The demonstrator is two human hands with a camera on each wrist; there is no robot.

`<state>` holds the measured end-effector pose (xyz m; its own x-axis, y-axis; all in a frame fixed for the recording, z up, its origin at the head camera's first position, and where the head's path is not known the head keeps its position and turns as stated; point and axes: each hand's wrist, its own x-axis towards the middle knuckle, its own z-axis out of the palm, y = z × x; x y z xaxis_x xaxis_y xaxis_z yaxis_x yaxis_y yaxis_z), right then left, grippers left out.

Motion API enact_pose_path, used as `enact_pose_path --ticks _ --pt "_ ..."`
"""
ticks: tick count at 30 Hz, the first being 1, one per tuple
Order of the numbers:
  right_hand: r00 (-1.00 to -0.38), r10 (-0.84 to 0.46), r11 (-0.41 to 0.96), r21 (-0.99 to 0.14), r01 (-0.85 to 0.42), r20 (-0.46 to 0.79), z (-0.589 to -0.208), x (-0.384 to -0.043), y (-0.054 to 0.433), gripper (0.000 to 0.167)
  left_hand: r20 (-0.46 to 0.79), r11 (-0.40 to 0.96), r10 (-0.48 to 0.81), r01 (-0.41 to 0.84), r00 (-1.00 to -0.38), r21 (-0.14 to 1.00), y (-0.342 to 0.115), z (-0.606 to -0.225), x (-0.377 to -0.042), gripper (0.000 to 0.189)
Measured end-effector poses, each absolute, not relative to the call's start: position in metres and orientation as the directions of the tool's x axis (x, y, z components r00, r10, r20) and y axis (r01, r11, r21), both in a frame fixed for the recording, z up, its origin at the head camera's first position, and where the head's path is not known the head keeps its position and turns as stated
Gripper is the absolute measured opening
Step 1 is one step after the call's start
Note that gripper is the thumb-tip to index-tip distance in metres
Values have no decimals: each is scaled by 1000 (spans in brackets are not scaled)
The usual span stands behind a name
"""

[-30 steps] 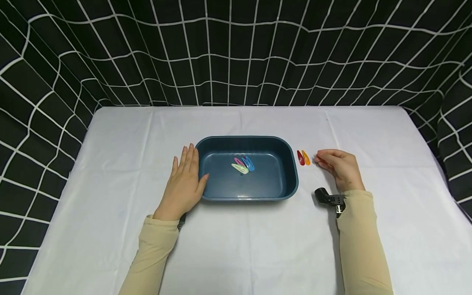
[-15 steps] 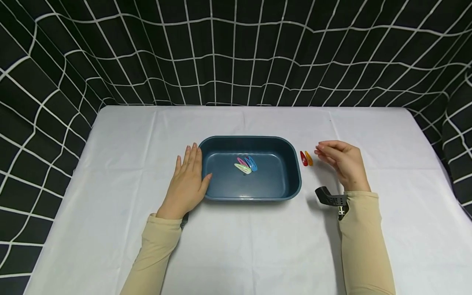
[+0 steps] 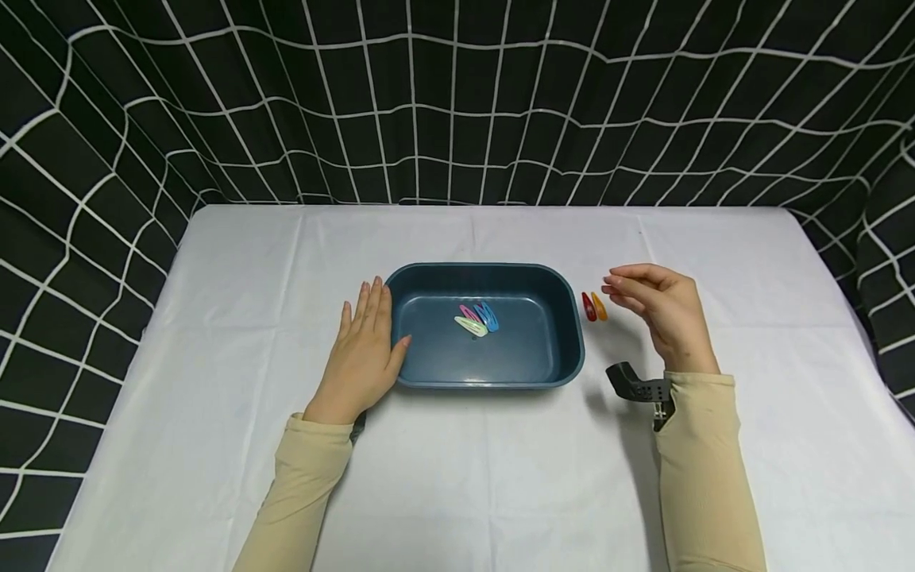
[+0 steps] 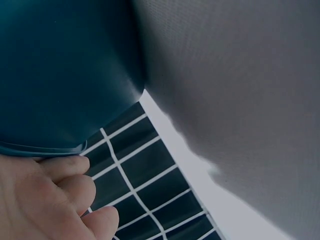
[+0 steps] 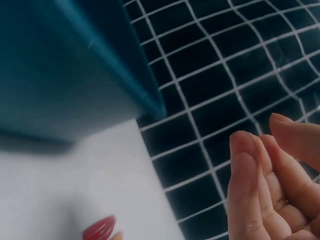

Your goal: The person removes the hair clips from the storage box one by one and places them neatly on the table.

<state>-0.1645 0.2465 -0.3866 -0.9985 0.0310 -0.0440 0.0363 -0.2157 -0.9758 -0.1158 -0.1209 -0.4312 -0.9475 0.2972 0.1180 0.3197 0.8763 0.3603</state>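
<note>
A blue tray (image 3: 515, 349) stands on the white-covered counter (image 3: 486, 461). Inside it, near the middle, lie a pink clip (image 3: 468, 313), blue clips (image 3: 489, 318) and a pale green clip (image 3: 470, 326); they crowd so closely that I cannot tell how many blue ones there are. Just beyond the tray's right wall, a red clip (image 3: 589, 307) and an orange clip (image 3: 599, 306) lie side by side.

The left hand (image 3: 357, 357) rests along the tray's left rim, fingers straight, the thumb reaching over the edge. The left wrist view crops this hand, and the tray's outer wall hides the inside.

The right hand (image 3: 661, 310) hovers to the right of the tray, near the orange clip, its fingers loosely bent. The right wrist view shows a narrow gap between thumb and fingertips, the hand holding nothing; there, the bottom edge cuts off most of the orange clip, and the tray is blurred.
</note>
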Motion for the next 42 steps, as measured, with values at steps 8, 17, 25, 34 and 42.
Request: enact_pose_path --ticks 8,17,25,34,42 --pt "-1000 10 -158 -987 -4 2 -375 -157 233 8 123 873 305 329 -944 359 -119 -432 -114 68" --pt "-999 -41 -110 -994 -10 14 -375 -153 217 8 117 875 302 323 -946 361 -118 -432 -114 69" --pt "-994 -91 -55 -997 -48 53 -375 -154 202 10 129 877 302 329 -944 350 -120 -431 -114 69" --pt "-991 -126 59 -996 -62 55 -370 -160 187 23 124 877 300 324 -946 354 -121 -431 -115 69" --pt "-981 -188 36 -998 -49 42 -368 -169 174 18 132 876 300 328 -945 354 -121 -431 -115 68"
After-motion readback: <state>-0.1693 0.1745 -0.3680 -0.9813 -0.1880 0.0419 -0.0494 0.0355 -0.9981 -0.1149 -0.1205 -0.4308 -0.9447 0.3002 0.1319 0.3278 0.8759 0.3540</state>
